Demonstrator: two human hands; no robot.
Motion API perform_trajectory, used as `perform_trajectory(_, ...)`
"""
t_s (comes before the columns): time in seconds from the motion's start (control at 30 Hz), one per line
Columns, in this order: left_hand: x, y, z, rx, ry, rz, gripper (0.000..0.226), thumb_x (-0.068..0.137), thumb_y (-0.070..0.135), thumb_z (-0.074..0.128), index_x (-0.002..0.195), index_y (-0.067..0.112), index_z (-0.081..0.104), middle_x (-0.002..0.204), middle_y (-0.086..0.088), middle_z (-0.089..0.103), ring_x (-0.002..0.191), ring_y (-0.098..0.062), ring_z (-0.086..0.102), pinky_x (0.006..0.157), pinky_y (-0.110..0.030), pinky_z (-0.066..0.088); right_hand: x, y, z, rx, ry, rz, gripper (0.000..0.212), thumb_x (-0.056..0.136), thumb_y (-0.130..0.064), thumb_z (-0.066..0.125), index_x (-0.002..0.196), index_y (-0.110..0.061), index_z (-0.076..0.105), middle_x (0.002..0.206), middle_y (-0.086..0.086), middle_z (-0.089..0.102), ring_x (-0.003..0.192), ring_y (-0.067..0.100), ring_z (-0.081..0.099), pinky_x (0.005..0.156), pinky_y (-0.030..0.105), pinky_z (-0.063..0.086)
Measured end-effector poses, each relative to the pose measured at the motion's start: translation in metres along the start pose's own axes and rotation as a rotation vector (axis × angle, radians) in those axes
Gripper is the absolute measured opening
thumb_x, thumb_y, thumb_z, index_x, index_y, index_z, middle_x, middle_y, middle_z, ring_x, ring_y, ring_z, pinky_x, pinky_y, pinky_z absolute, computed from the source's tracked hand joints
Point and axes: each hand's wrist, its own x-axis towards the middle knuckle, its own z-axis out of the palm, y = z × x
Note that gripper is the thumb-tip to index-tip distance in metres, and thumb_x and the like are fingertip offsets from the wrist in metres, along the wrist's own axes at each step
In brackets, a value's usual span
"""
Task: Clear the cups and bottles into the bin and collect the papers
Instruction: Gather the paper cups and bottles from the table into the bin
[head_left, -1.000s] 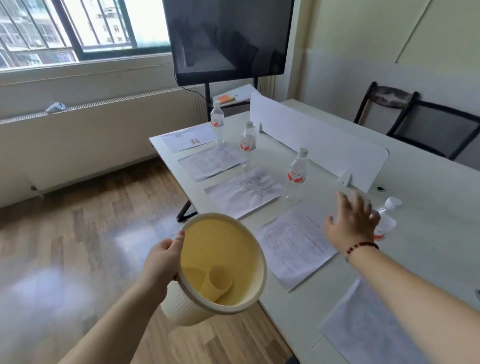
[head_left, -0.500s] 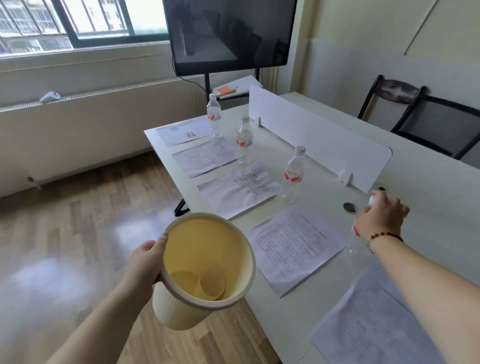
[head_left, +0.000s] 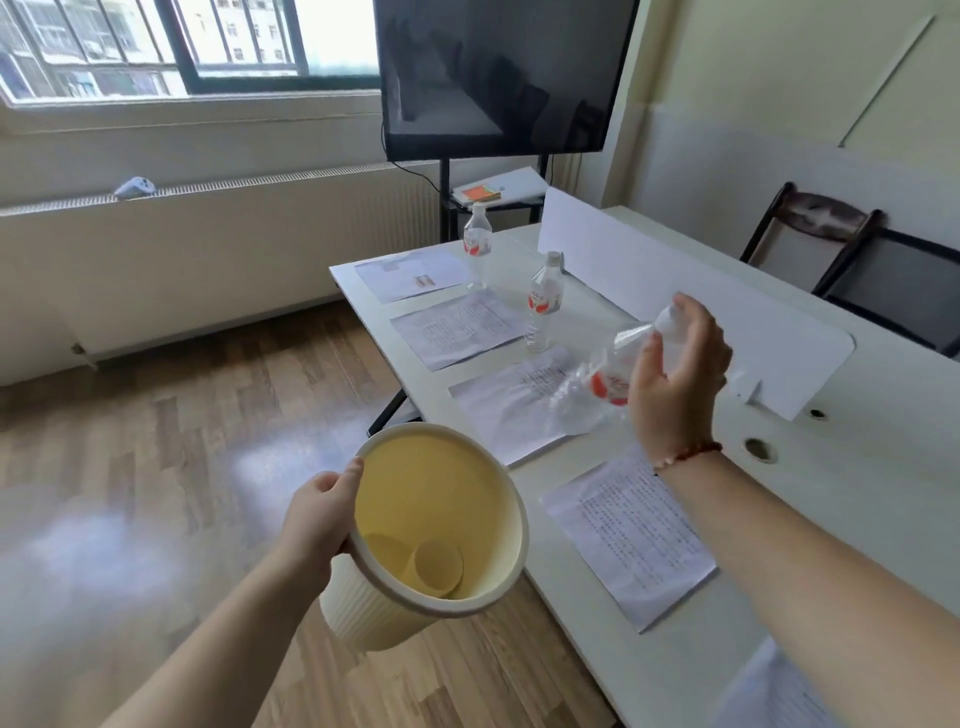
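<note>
White desk (head_left: 857, 467) runs along my right. My right hand (head_left: 675, 384) is closed around a clear plastic bottle with a red label (head_left: 605, 382), tilted in the air above the papers (head_left: 631, 530). My left hand (head_left: 317, 514) grips the rim of the pale yellow ribbed bin (head_left: 415, 610), near left. I should swing the bottle base-first over the opening before I let go.

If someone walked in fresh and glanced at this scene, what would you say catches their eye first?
Probably the cream bin, held at its rim by the left hand beside the table, with a paper cup lying inside. Next, the right hand holding a clear bottle tilted in the air above the row of papers. Two more bottles stand further along.
</note>
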Motion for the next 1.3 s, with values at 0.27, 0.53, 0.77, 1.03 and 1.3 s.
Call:
perform_trajectory(0.27,0.026,0.016,-0.039,-0.003,-0.049,0.029,0.049,0.097,0.048,0.046,0.098,0.003,0.063,0.082,-0.017,0.061,0.069,-0.029,0.06,0.066,-0.044,0.057,-0.069,-0.077,0.076,0.216,-0.492,0.036,0.041,0.094,-0.013,0.055,0.134,-0.009,0.048,0.135,0.008,0.052,0.119,0.015,0.049,0.1,0.044,0.049)
perform_trajectory(0.53,0.048,0.028,-0.067,-0.006,-0.088,0.049,0.038,0.098,0.047,0.044,0.088,0.016,0.062,0.077,-0.01,0.066,0.063,-0.023,0.063,0.056,-0.033,0.056,-0.108,-0.086,0.131,0.155,-0.802,0.1,0.04,0.094,-0.015,0.055,0.132,-0.019,0.044,0.133,0.006,0.045,0.111,0.022,0.059,0.091,0.032,0.056)
perform_trajectory(0.77,0.072,0.037,-0.057,0.045,-0.12,0.053,0.039,0.097,0.049,0.046,0.094,0.014,0.064,0.081,-0.011,0.067,0.067,-0.024,0.065,0.058,-0.033,0.054,-0.112,-0.056,0.158,0.027,-0.997,0.054,0.05,0.091,-0.029,0.058,0.137,-0.029,0.038,0.13,-0.001,0.047,0.12,0.016,0.048,0.101,0.038,0.049)
perform_trajectory(1.03,0.113,0.064,-0.026,0.117,-0.083,0.011,0.039,0.097,0.049,0.047,0.093,0.014,0.063,0.084,-0.017,0.068,0.07,-0.028,0.066,0.059,-0.037,0.055,0.012,0.041,0.159,-0.32,-0.539,-0.143,0.05,0.081,-0.03,0.051,0.129,-0.015,0.053,0.124,0.011,0.056,0.114,0.035,0.047,0.092,0.049,0.041)
perform_trajectory(1.3,0.145,0.088,-0.009,0.107,-0.004,0.0,0.037,0.098,0.047,0.046,0.09,0.014,0.062,0.074,-0.016,0.066,0.06,-0.028,0.063,0.054,-0.036,0.053,0.113,0.162,0.123,-0.73,-0.301,0.555,0.069,0.082,-0.027,0.055,0.142,-0.019,0.021,0.154,0.018,0.014,0.137,0.038,0.021,0.106,0.057,0.024)
